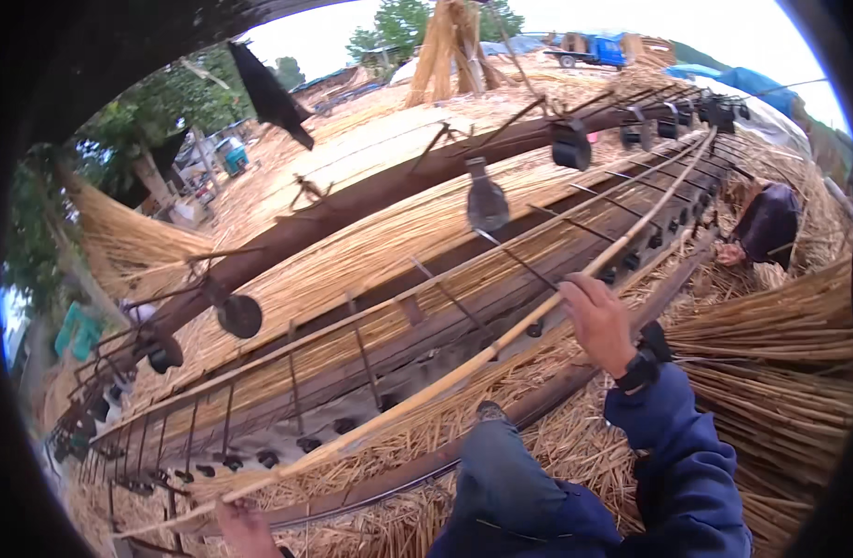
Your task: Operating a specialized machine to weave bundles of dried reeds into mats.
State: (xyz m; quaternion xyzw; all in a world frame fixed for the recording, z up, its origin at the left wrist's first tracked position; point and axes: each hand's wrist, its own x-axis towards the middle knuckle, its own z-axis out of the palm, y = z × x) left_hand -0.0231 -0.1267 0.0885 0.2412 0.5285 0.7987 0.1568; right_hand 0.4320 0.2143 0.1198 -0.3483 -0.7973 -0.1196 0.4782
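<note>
A long pale cane (pixel 482 361) slants across a long loom frame, from the lower left up to the far right. My right hand (pixel 598 324) is closed over it near its middle, with the fingers curled round the far side. Low at the left, my left hand (pixel 245 528) grips the same cane close to its near end; its fingers are partly blurred. Thin metal rods (pixel 445 288) stick out in a row beneath the cane. Behind them lies a dark beam (pixel 352 223) hung with round dark weights (pixel 238 314) and a bottle-shaped one (pixel 487 200).
Cut reeds lie in bundles (pixel 770 372) at my right, and loose straw covers the ground. A co-worker in dark clothing (pixel 766 223) crouches at the far right. A reed mat (pixel 389 251) spreads beyond the beam. Farther back stand upright reed sheaves (pixel 449 56) and a blue truck (pixel 589 49).
</note>
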